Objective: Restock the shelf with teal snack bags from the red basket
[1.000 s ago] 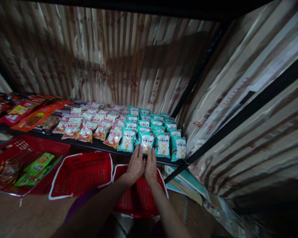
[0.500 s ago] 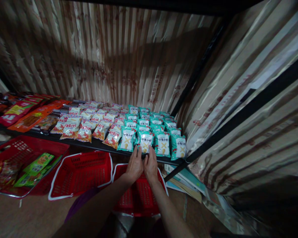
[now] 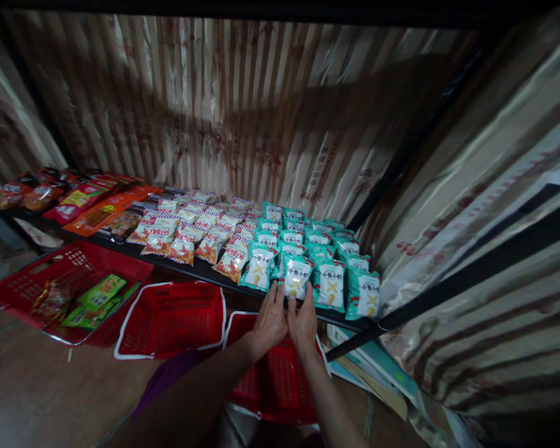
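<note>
Rows of teal and white snack bags stand at the right end of a black shelf [image 3: 205, 272]. My left hand [image 3: 270, 317] and my right hand [image 3: 302, 318] are side by side at the shelf's front edge. Their fingertips touch the lower corners of one front teal bag [image 3: 296, 275], which stands upright between them. Another teal bag [image 3: 259, 266] is to its left, and a third [image 3: 331, 284] to its right. Orange and white snack bags [image 3: 161, 233] lie in rows farther left.
Below the shelf are an empty red basket [image 3: 172, 320], a red basket [image 3: 280, 379] under my hands, and a red basket [image 3: 23, 274] with green packets [image 3: 93, 302]. A black post [image 3: 485, 264] slants at the right. Red and orange packets [image 3: 107, 214] lie at the shelf's left.
The view has shifted left, so the shelf, the baskets and my hands appear farther right. My hands remain at the same front teal bag.
</note>
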`<state>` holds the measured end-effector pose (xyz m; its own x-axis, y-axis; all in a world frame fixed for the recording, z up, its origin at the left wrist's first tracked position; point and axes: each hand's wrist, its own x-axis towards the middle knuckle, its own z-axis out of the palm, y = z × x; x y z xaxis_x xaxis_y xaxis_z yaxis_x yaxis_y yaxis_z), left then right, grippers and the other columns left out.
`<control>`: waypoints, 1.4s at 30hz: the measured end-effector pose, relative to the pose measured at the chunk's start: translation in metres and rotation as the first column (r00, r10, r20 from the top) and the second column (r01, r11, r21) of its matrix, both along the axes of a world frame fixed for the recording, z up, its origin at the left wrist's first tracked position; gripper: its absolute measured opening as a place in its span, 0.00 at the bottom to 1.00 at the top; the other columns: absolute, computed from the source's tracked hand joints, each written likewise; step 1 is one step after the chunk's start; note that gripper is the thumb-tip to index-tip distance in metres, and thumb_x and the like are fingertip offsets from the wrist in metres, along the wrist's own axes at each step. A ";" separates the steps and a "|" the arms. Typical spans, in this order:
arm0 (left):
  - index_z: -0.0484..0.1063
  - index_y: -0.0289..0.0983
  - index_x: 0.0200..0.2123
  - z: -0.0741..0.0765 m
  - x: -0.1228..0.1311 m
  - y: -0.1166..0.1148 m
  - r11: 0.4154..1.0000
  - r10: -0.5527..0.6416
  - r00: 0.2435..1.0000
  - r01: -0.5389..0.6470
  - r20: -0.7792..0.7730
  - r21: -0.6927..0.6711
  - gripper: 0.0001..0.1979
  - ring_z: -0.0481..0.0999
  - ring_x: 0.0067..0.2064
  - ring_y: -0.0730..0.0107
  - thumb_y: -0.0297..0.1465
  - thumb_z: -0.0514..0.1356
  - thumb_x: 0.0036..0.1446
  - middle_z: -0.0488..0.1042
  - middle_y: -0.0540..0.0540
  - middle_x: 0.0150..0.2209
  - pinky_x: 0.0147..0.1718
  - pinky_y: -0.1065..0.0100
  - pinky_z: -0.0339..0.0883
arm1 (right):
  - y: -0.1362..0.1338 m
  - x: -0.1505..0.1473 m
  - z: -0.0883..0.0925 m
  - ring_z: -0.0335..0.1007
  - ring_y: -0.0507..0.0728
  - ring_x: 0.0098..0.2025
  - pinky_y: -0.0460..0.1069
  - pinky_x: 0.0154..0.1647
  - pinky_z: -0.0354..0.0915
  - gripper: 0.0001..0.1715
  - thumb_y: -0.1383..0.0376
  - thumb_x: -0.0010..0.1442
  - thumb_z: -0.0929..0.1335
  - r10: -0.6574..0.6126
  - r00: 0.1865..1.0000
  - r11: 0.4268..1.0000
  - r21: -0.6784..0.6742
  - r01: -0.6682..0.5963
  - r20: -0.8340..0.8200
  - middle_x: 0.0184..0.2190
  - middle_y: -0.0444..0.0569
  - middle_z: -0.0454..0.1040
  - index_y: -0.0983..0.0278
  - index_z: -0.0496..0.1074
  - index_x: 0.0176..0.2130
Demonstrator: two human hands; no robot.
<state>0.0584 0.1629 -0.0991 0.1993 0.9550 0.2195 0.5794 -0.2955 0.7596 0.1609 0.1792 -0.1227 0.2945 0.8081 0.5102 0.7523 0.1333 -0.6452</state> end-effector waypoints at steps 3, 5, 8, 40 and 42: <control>0.47 0.29 0.65 0.001 -0.003 0.000 1.000 -0.030 0.999 0.030 -0.012 -0.007 0.31 0.47 0.67 0.59 0.25 0.48 0.57 0.46 0.36 0.67 0.64 0.57 0.49 | 0.003 0.000 0.004 0.59 0.67 0.59 0.62 0.56 0.58 0.42 0.50 0.60 0.58 -0.015 1.000 1.000 -0.002 0.015 -0.003 0.60 0.68 0.59 0.74 0.50 0.63; 0.46 0.28 0.65 0.001 -0.004 -0.001 0.999 -0.044 0.999 0.044 -0.030 -0.020 0.34 0.46 0.67 0.58 0.23 0.50 0.54 0.46 0.36 0.67 0.65 0.57 0.48 | 0.004 0.001 0.009 0.59 0.68 0.59 0.62 0.56 0.58 0.43 0.49 0.59 0.58 -0.034 0.999 0.999 -0.031 0.034 -0.001 0.59 0.69 0.60 0.75 0.52 0.63; 0.46 0.26 0.64 -0.001 -0.003 0.000 0.999 -0.038 0.999 0.037 -0.037 -0.035 0.36 0.46 0.68 0.57 0.20 0.50 0.51 0.45 0.34 0.67 0.65 0.57 0.47 | 0.003 0.002 0.016 0.61 0.68 0.57 0.62 0.55 0.59 0.42 0.49 0.58 0.59 -0.043 0.999 0.995 -0.084 0.045 0.024 0.57 0.67 0.63 0.74 0.54 0.62; 0.60 0.35 0.58 0.001 -0.103 0.062 0.803 0.527 0.829 -0.414 -0.188 0.428 0.27 0.64 0.57 0.53 0.26 0.57 0.53 0.62 0.35 0.59 0.54 0.54 0.60 | 0.006 -0.001 0.013 0.63 0.68 0.55 0.61 0.54 0.60 0.45 0.46 0.57 0.57 -0.074 0.997 0.993 -0.087 0.077 0.031 0.55 0.69 0.64 0.76 0.56 0.60; 0.60 0.34 0.57 -0.002 -0.102 0.066 0.788 0.542 0.829 -0.443 -0.140 0.427 0.27 0.65 0.55 0.55 0.24 0.57 0.52 0.64 0.35 0.56 0.53 0.54 0.61 | 0.007 0.000 0.011 0.62 0.68 0.56 0.61 0.54 0.60 0.44 0.46 0.57 0.57 -0.074 0.996 0.993 -0.084 0.077 0.038 0.56 0.69 0.64 0.75 0.57 0.60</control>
<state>-0.0433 0.2288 -0.1010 -0.1833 0.7969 0.5757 0.8708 -0.1401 0.4712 0.1606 0.1866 -0.1116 0.3398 0.8249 0.4517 0.7805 0.0207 -0.6249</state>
